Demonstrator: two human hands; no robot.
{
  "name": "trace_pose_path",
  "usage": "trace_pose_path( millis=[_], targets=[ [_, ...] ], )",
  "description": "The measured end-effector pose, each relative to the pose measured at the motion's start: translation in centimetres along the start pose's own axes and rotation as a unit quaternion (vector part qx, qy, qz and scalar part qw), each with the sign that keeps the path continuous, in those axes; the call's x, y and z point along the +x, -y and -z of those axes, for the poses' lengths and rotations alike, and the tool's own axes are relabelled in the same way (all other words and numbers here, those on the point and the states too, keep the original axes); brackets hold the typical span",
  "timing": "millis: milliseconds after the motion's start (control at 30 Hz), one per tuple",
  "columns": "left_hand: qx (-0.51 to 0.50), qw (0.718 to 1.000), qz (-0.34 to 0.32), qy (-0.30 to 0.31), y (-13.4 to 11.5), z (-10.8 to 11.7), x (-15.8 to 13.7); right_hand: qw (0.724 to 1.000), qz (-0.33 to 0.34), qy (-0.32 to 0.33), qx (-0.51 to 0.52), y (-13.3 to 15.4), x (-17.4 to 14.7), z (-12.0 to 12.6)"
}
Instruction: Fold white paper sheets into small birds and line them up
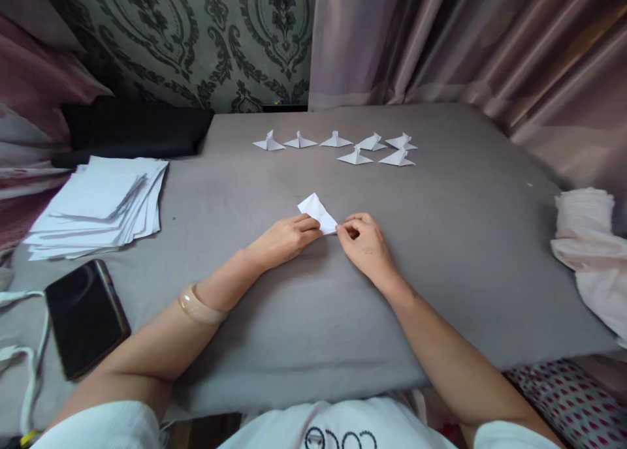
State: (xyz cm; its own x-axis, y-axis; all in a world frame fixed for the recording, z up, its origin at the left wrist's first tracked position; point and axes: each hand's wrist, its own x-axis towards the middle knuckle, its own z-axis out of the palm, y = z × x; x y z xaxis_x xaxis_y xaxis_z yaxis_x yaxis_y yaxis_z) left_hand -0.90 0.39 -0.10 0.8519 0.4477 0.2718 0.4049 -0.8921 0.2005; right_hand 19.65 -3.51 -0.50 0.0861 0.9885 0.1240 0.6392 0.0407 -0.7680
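Left hand [289, 240] and right hand [365, 245] come together at a small piece of folded paper [316, 209], which sits between them and reaches a little beyond the left fingers, away from the body. Thumb and forefinger of the right hand are closed in a pinch at its near right corner; the left fingers curl over its near left edge, though I cannot tell whether they grip it or only press it. A pale bangle [200, 307] circles the left forearm near the wrist.

Beyond the hands, seven white paper figures [336, 140] stand on the grey, cloth-covered bench [235, 188], five in a back row and two in front of the right-hand ones. Off to the left lies an uneven stack of white paper [98, 207], with a black bundle [142, 129] behind it and a dark-screened phone [88, 318] nearer the body, beside white cables [30, 384]. Crumpled pale cloth [590, 247] rests at the right edge. Behind the bench are a patterned wall [206, 38] and a mauve curtain [372, 44].
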Motion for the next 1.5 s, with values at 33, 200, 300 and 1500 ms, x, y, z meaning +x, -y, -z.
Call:
trace_pose_path(
  millis=[33, 200, 300, 1500],
  targets=[
    [0.005, 1.000, -0.002, 0.001, 0.0, 0.0, 0.0, 1.000, 0.007, -0.006, -0.012, -0.1, 0.0, -0.1],
    [0.017, 1.000, 0.001, 0.012, -0.1, 0.0, -0.2, 0.998, 0.031, -0.016, -0.046, -0.3, -0.1, -0.4],
    [0.020, 1.000, 0.001, 0.023, -0.1, 0.0, -0.1, 0.998, 0.035, -0.013, -0.056, -0.2, -0.1, -0.3],
    [0.016, 0.989, 0.044, 0.138, -0.7, 2.1, 0.3, 0.996, 0.052, 0.054, 0.046, 0.1, 0.9, -1.4]
  ],
)
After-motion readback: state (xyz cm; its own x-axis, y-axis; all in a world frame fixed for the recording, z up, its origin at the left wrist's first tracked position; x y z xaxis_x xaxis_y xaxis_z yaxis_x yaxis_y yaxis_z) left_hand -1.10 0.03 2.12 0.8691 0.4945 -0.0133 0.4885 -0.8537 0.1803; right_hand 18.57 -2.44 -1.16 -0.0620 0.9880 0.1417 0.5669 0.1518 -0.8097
